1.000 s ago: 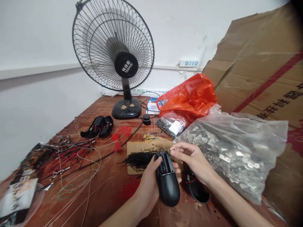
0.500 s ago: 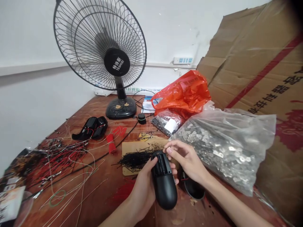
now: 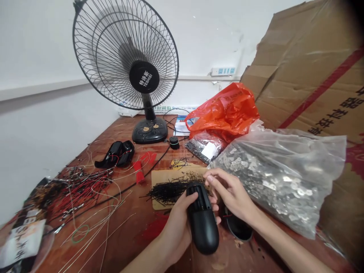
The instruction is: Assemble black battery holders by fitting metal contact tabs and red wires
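My left hand (image 3: 178,223) is wrapped round a black rounded device (image 3: 203,223), its thumb on the edge of an open compartment at the top. My right hand (image 3: 230,189) is beside the compartment, with thumb and index finger pinched together; what they hold, if anything, is too small to tell. Under my right wrist lies another black shell (image 3: 239,226) with a red wire, partly hidden. Behind the device, short black wires (image 3: 167,191) are heaped on a tan board (image 3: 159,204).
A fan (image 3: 149,131) stands at the back. To the right are a clear bag of metal pieces (image 3: 273,178), a red bag (image 3: 227,110) and a cardboard sheet (image 3: 307,68). Red wires (image 3: 82,189) and black housings (image 3: 119,153) lie left.
The whole view has shifted, so things appear slightly farther right. My left thumb has moved a little over the compartment; my right hand keeps its pinch beside the device.
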Motion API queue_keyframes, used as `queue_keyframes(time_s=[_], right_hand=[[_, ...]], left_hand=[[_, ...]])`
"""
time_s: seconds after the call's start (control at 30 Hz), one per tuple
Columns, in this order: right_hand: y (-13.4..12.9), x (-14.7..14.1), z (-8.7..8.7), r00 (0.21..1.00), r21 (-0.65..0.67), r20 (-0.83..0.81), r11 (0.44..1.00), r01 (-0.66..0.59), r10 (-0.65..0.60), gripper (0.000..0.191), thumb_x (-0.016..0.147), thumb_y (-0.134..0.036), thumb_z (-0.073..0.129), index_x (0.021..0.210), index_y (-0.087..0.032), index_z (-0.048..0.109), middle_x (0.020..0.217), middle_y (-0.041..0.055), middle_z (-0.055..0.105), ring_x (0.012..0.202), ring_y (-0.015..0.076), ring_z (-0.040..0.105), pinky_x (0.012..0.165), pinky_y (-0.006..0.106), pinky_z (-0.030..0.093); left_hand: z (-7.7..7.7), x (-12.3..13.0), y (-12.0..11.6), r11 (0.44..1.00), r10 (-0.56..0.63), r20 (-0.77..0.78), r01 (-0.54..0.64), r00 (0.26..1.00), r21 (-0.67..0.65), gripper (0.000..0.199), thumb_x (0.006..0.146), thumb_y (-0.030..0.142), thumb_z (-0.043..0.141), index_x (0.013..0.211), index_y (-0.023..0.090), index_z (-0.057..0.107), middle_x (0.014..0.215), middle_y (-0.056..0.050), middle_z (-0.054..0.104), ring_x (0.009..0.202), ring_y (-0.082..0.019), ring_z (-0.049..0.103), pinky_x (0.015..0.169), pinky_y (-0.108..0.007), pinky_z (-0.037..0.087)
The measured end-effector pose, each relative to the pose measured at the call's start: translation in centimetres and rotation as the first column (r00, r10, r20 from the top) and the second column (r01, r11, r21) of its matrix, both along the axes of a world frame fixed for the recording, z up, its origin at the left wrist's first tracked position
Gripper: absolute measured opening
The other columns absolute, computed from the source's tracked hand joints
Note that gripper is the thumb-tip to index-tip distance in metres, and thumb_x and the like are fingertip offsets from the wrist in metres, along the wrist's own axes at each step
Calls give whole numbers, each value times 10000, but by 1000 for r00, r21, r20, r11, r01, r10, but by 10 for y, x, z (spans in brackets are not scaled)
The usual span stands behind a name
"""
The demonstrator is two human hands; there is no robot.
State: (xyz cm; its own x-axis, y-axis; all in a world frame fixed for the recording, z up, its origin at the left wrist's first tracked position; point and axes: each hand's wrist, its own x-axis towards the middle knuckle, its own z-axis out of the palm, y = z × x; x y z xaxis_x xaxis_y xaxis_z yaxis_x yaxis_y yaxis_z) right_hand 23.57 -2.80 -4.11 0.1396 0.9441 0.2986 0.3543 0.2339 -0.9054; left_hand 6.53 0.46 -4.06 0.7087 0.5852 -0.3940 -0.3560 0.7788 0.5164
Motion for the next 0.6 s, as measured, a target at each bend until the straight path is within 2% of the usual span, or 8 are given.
queue_keyframes(time_s=[0.07, 0.13, 0.23, 0.3, 0.4, 0.6], right_hand=[[0, 2, -1, 996, -53, -83, 998, -44, 40, 185, 1004, -373, 508, 1037, -228, 618, 814, -9, 575, 580, 73, 530, 527, 197, 427], [1, 4, -1, 986, -78, -153, 994, -82, 70, 193, 991, -377, 533, 1045, -223, 636, 803, -5, 590, 594, 78, 556, 542, 196, 448], [4, 7, 1, 970, -68, -234, 995, -76, 58, 189, 958, -353, 600, 1043, -203, 675, 852, 31, 667, 681, 99, 618, 615, 204, 485], [5, 9, 3, 961, -56, -273, 997, -61, 44, 199, 937, -336, 635, 1064, -192, 687, 861, 49, 698, 676, 96, 613, 609, 196, 478], [8, 11, 5, 954, -47, -300, 998, -34, 18, 226, 927, -336, 649, 1093, -189, 690, 847, 55, 711, 613, 83, 577, 565, 191, 464], [10, 10, 4, 959, -23, -283, 1000, 15, -20, 208, 929, -335, 644, 1005, -152, 706, 830, 68, 705, 624, 99, 607, 571, 207, 482]], left_hand=[[-1, 0, -1, 1000, 2, -3, -2, 1000, 26, 313, 923, 243, 582, 1202, 103, 551, 1066, -183, 685, 959, -280, 675, 931, -553, 519], [-2, 1, 0, 999, 5, 3, -5, 1000, 47, 298, 921, 232, 589, 1193, 115, 561, 1063, -167, 686, 957, -267, 677, 925, -542, 528], [0, 1, 1, 999, 16, 0, -16, 1000, 52, 270, 917, 200, 590, 1174, 119, 569, 1040, -151, 691, 929, -239, 679, 922, -520, 537], [2, 1, 1, 999, 21, -11, -21, 1000, 49, 257, 918, 193, 586, 1164, 119, 569, 1015, -147, 696, 913, -230, 679, 918, -512, 540], [3, 1, 0, 997, 36, -22, -34, 999, 65, 234, 919, 208, 585, 1136, 120, 573, 1002, -144, 700, 880, -217, 678, 903, -499, 548], [-1, 2, -2, 994, 64, -39, -60, 997, 89, 231, 907, 205, 587, 1123, 126, 565, 1016, -149, 699, 876, -226, 681, 877, -483, 558]])
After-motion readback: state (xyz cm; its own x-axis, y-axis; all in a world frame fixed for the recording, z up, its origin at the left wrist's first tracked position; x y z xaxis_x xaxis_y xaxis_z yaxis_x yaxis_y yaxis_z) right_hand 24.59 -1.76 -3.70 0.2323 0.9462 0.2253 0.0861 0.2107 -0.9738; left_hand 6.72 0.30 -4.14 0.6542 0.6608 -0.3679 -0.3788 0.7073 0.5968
